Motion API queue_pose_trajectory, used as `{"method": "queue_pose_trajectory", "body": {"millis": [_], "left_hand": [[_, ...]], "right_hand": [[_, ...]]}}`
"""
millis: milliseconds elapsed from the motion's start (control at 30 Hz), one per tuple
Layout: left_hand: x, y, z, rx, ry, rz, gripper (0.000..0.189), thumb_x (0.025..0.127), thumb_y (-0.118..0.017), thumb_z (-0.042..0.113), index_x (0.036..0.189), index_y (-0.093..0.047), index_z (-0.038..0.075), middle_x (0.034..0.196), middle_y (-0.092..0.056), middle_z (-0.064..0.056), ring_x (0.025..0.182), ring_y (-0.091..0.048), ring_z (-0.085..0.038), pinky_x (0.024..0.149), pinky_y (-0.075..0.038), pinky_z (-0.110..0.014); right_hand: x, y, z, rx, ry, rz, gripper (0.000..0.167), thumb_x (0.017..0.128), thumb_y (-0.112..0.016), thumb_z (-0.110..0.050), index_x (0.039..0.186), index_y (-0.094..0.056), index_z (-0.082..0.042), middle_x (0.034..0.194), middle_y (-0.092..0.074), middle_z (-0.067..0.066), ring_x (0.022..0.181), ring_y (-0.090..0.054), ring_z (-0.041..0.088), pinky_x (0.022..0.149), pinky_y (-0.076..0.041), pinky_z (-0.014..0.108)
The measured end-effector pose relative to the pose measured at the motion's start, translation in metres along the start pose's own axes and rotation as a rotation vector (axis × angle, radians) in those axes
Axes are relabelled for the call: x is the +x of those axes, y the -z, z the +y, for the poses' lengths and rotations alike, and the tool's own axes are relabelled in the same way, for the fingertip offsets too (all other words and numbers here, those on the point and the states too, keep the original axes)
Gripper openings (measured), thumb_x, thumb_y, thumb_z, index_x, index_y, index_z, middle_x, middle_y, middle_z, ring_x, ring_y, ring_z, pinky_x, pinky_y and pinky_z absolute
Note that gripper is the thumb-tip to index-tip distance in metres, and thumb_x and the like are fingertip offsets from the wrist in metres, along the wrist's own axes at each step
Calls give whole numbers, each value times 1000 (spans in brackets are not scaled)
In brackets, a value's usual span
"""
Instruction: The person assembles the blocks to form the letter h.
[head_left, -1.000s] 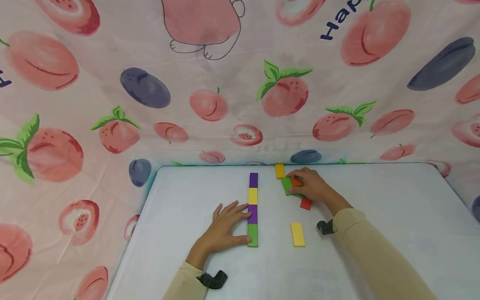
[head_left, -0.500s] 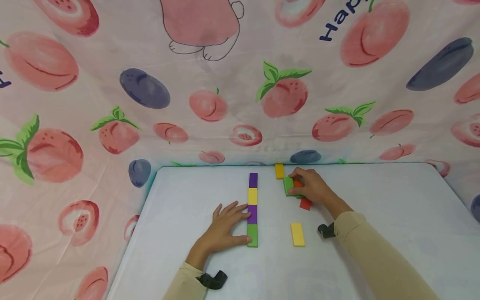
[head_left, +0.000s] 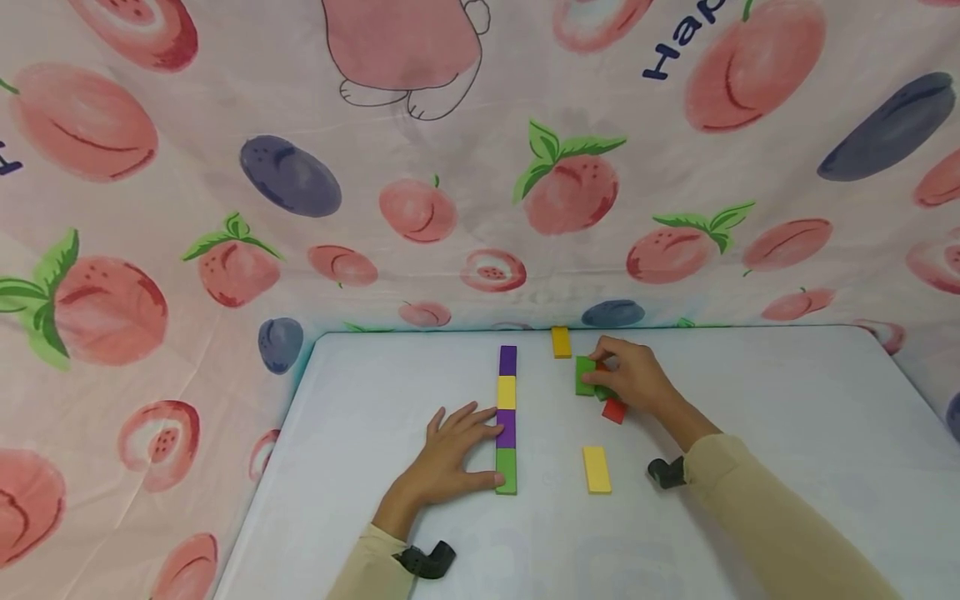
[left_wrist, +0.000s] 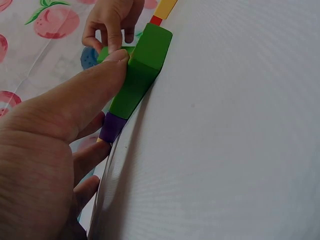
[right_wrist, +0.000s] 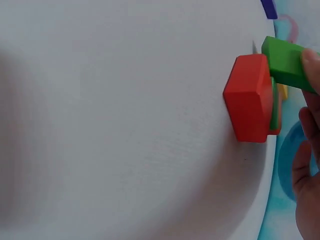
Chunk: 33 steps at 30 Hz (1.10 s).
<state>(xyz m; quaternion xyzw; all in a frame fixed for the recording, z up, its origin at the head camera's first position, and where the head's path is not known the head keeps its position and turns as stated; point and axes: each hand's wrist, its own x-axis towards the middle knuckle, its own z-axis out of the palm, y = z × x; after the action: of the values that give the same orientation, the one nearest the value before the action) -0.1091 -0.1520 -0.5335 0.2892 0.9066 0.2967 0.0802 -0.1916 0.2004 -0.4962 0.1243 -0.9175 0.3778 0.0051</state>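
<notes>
A straight row of blocks runs away from me: green [head_left: 507,467] nearest, then purple [head_left: 506,428], yellow [head_left: 506,392] and purple [head_left: 507,361]. My left hand [head_left: 442,458] rests along the row's left side, thumb touching the green block and fingertips at the nearer purple one. Toward the back right, my right hand [head_left: 632,379] pinches another green block [head_left: 584,377] between thumb and fingers. A red block [right_wrist: 250,97] and another green block [right_wrist: 273,107] lie close by it, partly hidden under that hand in the head view.
One yellow block [head_left: 597,470] lies right of the row, and another yellow block [head_left: 561,342] sits at the white table's [head_left: 772,400] back edge. A fruit-patterned cloth [head_left: 480,217] hangs behind. Black straps with small devices [head_left: 427,560] are on both wrists.
My right hand has shifted a little right, drawing the pinched green block with it and turning it straighter. The left hand and the row have stayed in place.
</notes>
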Motion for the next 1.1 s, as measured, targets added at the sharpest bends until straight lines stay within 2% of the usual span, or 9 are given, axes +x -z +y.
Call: {"method": "queue_pose_trajectory", "body": {"millis": [100,233,433,700,833,933,1100], "left_hand": [[0,0,0,1,0,0,69,86,-72,60,145,-56,27,164,-38,7,158,-19,-23,124,2,-62],[0,0,0,5,-1,1,69,86,-72,60,145,-56,27,164,-38,6,158,-19,-23,124,2,-62],[0,-1,0,10,1,-1,69,86,-71,61,145,-56,27,164,-38,7,159,-19,-23,124,2,-63],[0,-1,-1,18,3,-4,70,86,-71,62,145,-56,28,165,-37,7,159,-18,-22,124,2,-62],[0,-1,0,17,7,-6,70,86,-71,62,146,-56,28,165,-37,7,159,-18,-22,124,3,-62],[0,-1,0,23,15,-10,70,86,-71,62,146,-55,29,165,-37,8,159,-17,-21,124,3,-62],[0,-2,-1,25,13,-8,70,86,-71,62,146,-55,29,165,-37,9,159,-18,-20,124,2,-62]], "right_hand": [[-5,2,-2,37,8,28,22,83,-86,-22,94,-66,-21,94,-73,-1,88,-66,19,74,-57,25],[-11,5,-4,85,8,47,21,85,-84,-20,95,-66,-18,93,-73,2,86,-68,17,74,-56,16],[-21,8,-4,152,-51,20,19,88,-82,-20,101,-69,-14,103,-74,8,92,-71,20,73,-58,18],[-39,12,-6,171,-159,-66,24,88,-82,-28,107,-70,-17,117,-71,11,101,-73,24,75,-58,21],[-45,10,-8,222,-190,-95,30,88,-82,-28,113,-71,-17,126,-68,13,97,-74,21,71,-60,25],[-48,7,-8,238,-206,-98,33,87,-83,-27,115,-70,-15,125,-68,14,92,-74,17,71,-60,26],[-54,3,-11,177,-200,-69,30,86,-83,-27,112,-72,-16,113,-73,9,88,-72,15,71,-58,24]]}}
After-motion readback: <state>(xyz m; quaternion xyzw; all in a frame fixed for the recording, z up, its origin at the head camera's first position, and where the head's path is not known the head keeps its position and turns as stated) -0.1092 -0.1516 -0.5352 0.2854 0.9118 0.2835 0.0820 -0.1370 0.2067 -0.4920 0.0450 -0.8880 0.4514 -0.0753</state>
